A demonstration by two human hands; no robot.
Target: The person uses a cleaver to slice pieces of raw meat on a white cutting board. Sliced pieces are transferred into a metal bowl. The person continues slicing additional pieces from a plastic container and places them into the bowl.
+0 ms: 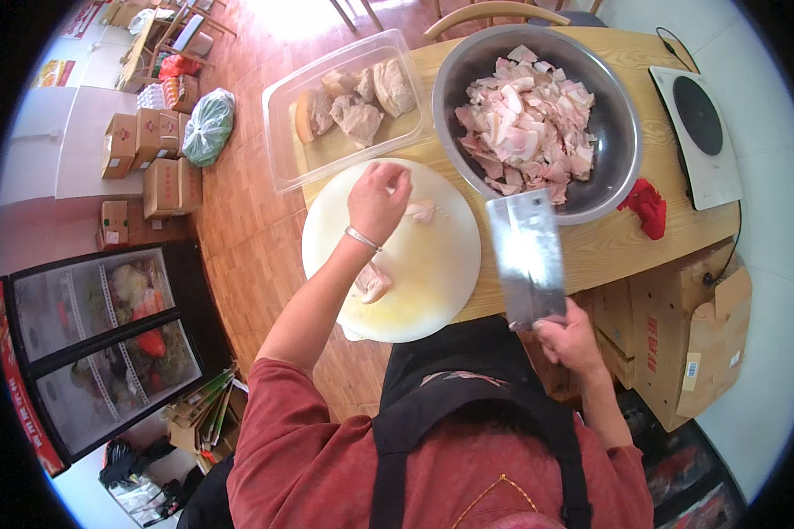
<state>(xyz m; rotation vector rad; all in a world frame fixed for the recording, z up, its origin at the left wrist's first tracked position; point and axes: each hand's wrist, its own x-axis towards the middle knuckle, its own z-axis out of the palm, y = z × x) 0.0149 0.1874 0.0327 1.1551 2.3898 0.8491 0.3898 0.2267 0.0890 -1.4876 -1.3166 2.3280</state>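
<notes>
My right hand (pixel 569 334) grips the handle of a broad metal cleaver (pixel 528 264). The blade reaches up beside the right edge of the round white cutting board (pixel 430 284), close to the steel bowl. Above the upper part of the board is my left hand (pixel 380 195), its fingers curled; whether they pinch something cannot be made out. A small piece of pale meat (pixel 421 211) lies just right of that hand. Partly hidden by my left forearm, another chunk of meat (pixel 373 284) rests on the board's left side.
A large steel bowl (pixel 618 175) holds heaped sliced meat (pixel 526 125). Left of it, a clear plastic tub (pixel 279 142) contains several meat chunks (pixel 357 120). On the wooden table (pixel 595 254) are a red cloth (pixel 648 208) and a portable cooktop (pixel 700 135). Cardboard boxes (pixel 661 337) stand below.
</notes>
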